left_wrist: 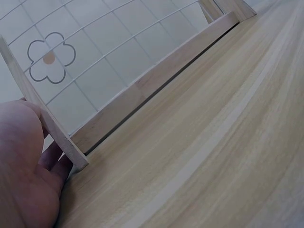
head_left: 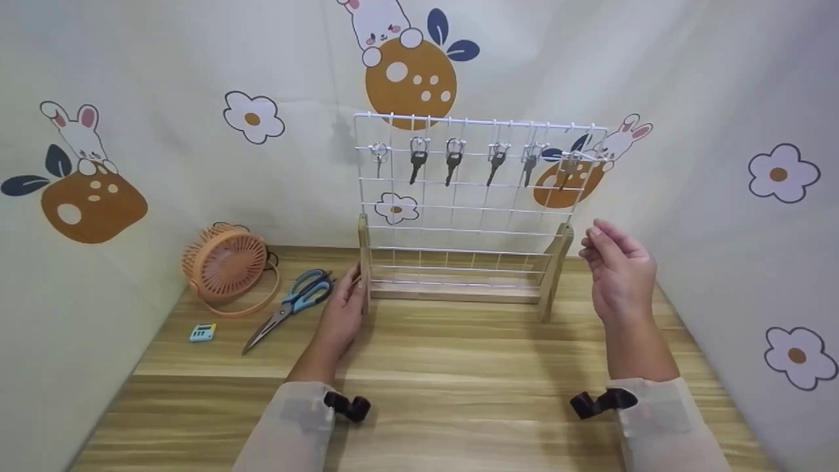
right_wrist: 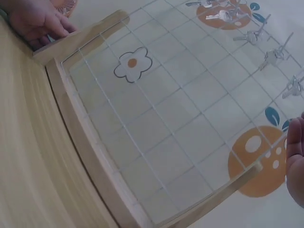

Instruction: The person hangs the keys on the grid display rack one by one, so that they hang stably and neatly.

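A wooden table (head_left: pixel 459 367) is seen against a wall covering printed with rabbits and flowers, and on it, toward the back, a white wire grid rack (head_left: pixel 459 216) is stood upright in a wooden base with two side posts. Six keys (head_left: pixel 452 160) are hung in a row on hooks along the top of the grid, the rightmost one near the upper right corner. To the left of the rack, well apart from it, an orange fan (head_left: pixel 226 262) is laid against the wall, with blue-handled scissors (head_left: pixel 292 305) beside it and a small blue timer (head_left: pixel 202 332) nearer the table's front edge. The left hand (head_left: pixel 341 314) is rested on the table with its fingers pressed against the rack's left post, as is confirmed in the left wrist view, where the post is met by the fingers (left_wrist: pixel 57 161). The right hand (head_left: pixel 619 269) is raised in the air just right of the rack's right post, its fingers loosely bent and nothing held in it. The two hands are kept well apart, one at each side of the rack.
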Demonstrator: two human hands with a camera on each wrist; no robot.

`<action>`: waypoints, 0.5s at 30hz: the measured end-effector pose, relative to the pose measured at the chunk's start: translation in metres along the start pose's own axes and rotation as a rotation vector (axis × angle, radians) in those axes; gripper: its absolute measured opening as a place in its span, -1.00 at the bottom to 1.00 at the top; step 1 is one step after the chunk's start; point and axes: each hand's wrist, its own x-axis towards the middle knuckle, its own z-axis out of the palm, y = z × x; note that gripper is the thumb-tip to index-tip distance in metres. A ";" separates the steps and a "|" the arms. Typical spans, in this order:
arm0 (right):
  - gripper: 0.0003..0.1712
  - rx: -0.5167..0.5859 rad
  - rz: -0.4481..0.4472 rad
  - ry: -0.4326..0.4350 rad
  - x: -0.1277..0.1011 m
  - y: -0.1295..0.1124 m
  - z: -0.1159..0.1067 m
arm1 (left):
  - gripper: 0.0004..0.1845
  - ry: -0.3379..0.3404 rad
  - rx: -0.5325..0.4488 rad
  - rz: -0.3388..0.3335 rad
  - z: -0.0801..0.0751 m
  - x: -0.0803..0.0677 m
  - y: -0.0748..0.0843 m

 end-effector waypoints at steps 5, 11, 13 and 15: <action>-0.93 -0.024 0.016 0.038 -0.005 0.027 -0.022 | -0.40 -0.003 0.011 -0.009 -0.001 -0.003 0.000; -0.90 0.002 0.001 0.075 0.001 0.054 -0.045 | -0.41 -0.006 0.002 -0.015 -0.002 -0.004 0.001; -0.89 -0.021 -0.005 0.090 0.004 0.058 -0.050 | -0.42 -0.005 0.009 -0.018 -0.003 -0.005 0.004; -0.82 -0.125 -0.025 0.092 0.004 0.061 -0.054 | -0.43 -0.002 0.034 0.005 -0.007 -0.006 0.007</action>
